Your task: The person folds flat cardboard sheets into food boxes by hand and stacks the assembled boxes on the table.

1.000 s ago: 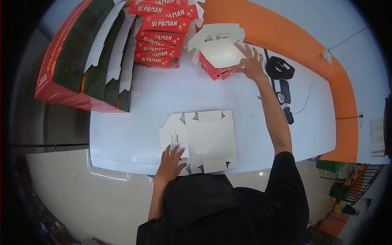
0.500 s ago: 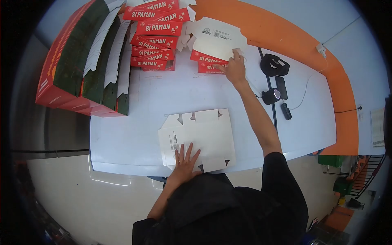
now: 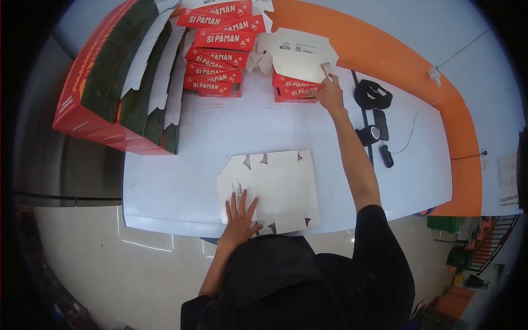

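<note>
My left hand (image 3: 240, 223) lies with spread fingers on a flat white cardboard box blank (image 3: 286, 190) at the table's front edge. The blank has notched edges and small dark print near the fingers. Farther off, my right hand (image 3: 331, 94) is at the right side of a short stack of red "SI PAMAN" boxes (image 3: 297, 100). Its thumb and fingers are apart, one finger at the edge of the white top panel (image 3: 302, 52) of the uppermost box. Part of the stack's right end is hidden by this hand.
A taller pile of red boxes (image 3: 224, 40) stands at the back. Large red and green cartons (image 3: 104, 77) fill the left side. To the right lie a black strap-like bundle (image 3: 373, 94), a phone (image 3: 380, 124), a dark round device (image 3: 367, 135) and a cabled black item (image 3: 386, 157).
The view has shifted slightly. My right hand has moved a little to the right at the box stack. My left hand stays on the blank, its fingers slightly shifted.
</note>
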Demonstrator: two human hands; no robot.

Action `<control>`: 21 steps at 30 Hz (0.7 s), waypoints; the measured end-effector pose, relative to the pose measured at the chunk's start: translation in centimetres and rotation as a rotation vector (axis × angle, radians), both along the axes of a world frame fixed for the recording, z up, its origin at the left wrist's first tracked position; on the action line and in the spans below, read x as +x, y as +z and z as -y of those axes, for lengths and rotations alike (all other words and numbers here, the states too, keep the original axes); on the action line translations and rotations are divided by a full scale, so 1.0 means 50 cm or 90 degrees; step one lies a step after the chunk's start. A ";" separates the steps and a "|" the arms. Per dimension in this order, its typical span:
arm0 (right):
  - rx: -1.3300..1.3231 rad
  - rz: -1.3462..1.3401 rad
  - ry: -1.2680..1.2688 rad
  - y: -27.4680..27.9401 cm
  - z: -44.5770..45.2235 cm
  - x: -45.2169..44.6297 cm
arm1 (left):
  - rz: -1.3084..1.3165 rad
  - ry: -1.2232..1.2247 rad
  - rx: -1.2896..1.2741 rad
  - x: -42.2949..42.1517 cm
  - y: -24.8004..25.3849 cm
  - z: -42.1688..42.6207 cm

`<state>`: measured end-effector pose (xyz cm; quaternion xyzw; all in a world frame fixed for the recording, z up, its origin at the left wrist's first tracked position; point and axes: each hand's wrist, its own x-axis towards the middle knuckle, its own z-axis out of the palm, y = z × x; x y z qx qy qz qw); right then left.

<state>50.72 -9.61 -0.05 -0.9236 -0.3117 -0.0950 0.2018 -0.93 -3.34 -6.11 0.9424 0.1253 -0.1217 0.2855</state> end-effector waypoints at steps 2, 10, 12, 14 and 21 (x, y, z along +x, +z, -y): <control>0.001 -0.025 -0.017 -0.003 0.011 0.007 | -0.011 -0.013 -0.012 0.003 0.002 0.007; -0.001 -0.009 -0.149 0.012 -0.011 -0.017 | 0.018 -0.055 -0.012 0.018 0.001 0.021; 0.017 -0.015 -0.131 0.007 -0.023 -0.019 | 0.019 -0.048 -0.010 0.015 0.002 0.017; 0.036 -0.032 -0.119 0.005 -0.033 -0.022 | 0.014 -0.035 -0.015 0.013 0.002 0.012; 0.175 0.106 -0.047 0.011 -0.018 -0.083 | 0.000 -0.010 -0.020 0.001 -0.006 0.009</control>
